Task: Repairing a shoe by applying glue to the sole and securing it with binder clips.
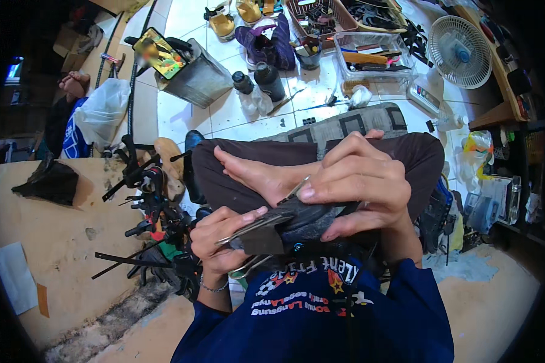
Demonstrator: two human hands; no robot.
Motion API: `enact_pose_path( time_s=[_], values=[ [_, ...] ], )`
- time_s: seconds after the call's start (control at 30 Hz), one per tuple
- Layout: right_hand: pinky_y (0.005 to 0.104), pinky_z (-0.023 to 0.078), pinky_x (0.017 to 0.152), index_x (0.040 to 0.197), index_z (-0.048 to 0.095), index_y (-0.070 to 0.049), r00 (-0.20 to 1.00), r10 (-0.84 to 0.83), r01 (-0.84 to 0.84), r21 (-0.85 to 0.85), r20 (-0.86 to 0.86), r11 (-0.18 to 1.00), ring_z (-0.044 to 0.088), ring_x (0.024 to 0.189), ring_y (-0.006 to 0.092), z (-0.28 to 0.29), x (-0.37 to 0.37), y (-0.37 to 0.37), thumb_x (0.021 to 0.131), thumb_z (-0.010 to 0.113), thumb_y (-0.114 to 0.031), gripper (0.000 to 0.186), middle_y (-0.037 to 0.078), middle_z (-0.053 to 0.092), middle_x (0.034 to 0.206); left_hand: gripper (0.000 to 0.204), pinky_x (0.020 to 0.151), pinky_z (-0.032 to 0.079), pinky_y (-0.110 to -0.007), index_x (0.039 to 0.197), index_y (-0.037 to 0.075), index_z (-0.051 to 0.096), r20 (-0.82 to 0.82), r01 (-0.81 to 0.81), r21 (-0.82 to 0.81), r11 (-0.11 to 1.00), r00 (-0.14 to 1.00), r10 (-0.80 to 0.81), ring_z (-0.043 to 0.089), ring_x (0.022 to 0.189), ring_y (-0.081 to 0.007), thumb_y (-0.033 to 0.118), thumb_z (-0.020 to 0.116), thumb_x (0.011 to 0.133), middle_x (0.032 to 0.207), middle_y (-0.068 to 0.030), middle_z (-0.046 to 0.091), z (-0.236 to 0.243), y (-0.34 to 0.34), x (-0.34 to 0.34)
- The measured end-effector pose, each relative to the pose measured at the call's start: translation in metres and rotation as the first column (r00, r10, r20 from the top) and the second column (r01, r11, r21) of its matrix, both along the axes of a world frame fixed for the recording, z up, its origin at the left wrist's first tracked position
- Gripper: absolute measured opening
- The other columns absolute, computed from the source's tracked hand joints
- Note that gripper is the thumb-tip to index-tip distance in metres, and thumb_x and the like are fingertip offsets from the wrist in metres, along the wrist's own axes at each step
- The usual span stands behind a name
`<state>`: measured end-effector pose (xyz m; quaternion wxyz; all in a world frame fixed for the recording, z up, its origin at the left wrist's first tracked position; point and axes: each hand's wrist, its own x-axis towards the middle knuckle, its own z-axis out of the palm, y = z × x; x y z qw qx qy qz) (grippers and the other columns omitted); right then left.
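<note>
Over my lap, both hands hold a dark, shoe-like piece [312, 225] with a black edge. My left hand [218, 239] is closed round its left end, thumb along the top beside a flat, thin-edged dark strip [248, 228]. A small grey-brown square flap [263, 240] hangs under that strip. My right hand [366, 181] grips the other end, its thumb below and its fingers curled over the top. By the right fingertips a thin metallic sliver [295, 192] sticks up; its kind cannot be made out. My bare foot [254, 175] lies crossed just behind the piece.
Ahead on white tiles stand a grey container with a phone [160, 54], dark bottles [269, 81], purple shoes [266, 45], a clear tool bin [369, 57] and a fan [460, 52]. A black metal stand [154, 187] crowds my left; another person's foot [74, 85] shows far left.
</note>
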<state>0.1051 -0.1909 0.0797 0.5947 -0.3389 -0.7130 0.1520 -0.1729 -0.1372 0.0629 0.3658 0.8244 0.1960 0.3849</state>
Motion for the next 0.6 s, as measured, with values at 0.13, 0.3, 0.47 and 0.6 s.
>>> enact_pose_path(
  time_s=[0.13, 0.3, 0.47, 0.6],
  values=[
    [0.0329, 0.041, 0.064, 0.091, 0.074, -0.002, 0.999, -0.032, 0.031, -0.022, -0.006, 0.999, 0.06, 0.069, 0.021, 0.014, -0.004, -0.005, 0.058, 0.086, -0.038, 0.05, 0.005, 0.071, 0.081, 0.042, 0.053, 0.047, -0.026, 0.099, -0.012, 0.068, 0.068, -0.005, -0.039, 0.999, 0.998, 0.008, 0.061, 0.059, -0.0206, 0.016, 0.08, 0.07, 0.088, -0.0225, 0.072, -0.002, -0.003, 0.005],
    [0.0335, 0.04, 0.064, 0.085, 0.072, -0.003, 0.995, -0.1, 0.1, -0.021, 0.007, 0.995, 0.06, 0.064, 0.019, 0.023, -0.01, -0.009, 0.057, 0.086, -0.038, 0.047, 0.003, 0.069, 0.075, 0.044, 0.05, 0.043, -0.027, 0.09, -0.014, 0.068, 0.113, -0.044, -0.004, 0.999, 0.993, 0.045, 0.057, 0.056, -0.0205, 0.022, 0.083, 0.072, 0.076, -0.019, 0.069, -0.008, -0.007, 0.007],
    [0.0328, 0.04, 0.063, 0.081, 0.071, -0.003, 0.986, -0.164, 0.163, 0.087, 0.004, 0.983, 0.059, 0.063, 0.0181, 0.026, -0.019, -0.002, 0.055, 0.086, -0.036, 0.045, 0.002, 0.065, 0.069, 0.047, 0.051, 0.043, -0.03, 0.079, -0.009, 0.066, 0.197, -0.126, -0.094, 0.988, 0.97, 0.142, 0.056, 0.055, -0.0214, 0.035, 0.08, 0.08, 0.069, -0.0134, 0.065, -0.017, -0.011, 0.006],
    [0.0328, 0.04, 0.061, 0.079, 0.07, -0.003, 0.987, -0.161, 0.159, 0.09, 0.005, 0.983, 0.058, 0.061, 0.0184, 0.03, -0.024, 0.001, 0.054, 0.087, -0.035, 0.044, 0.002, 0.063, 0.067, 0.053, 0.052, 0.045, -0.031, 0.082, -0.009, 0.065, 0.201, -0.161, -0.136, 0.977, 0.962, 0.187, 0.058, 0.057, -0.0224, 0.041, 0.079, 0.081, 0.071, -0.015, 0.066, -0.021, -0.013, 0.003]
  ],
)
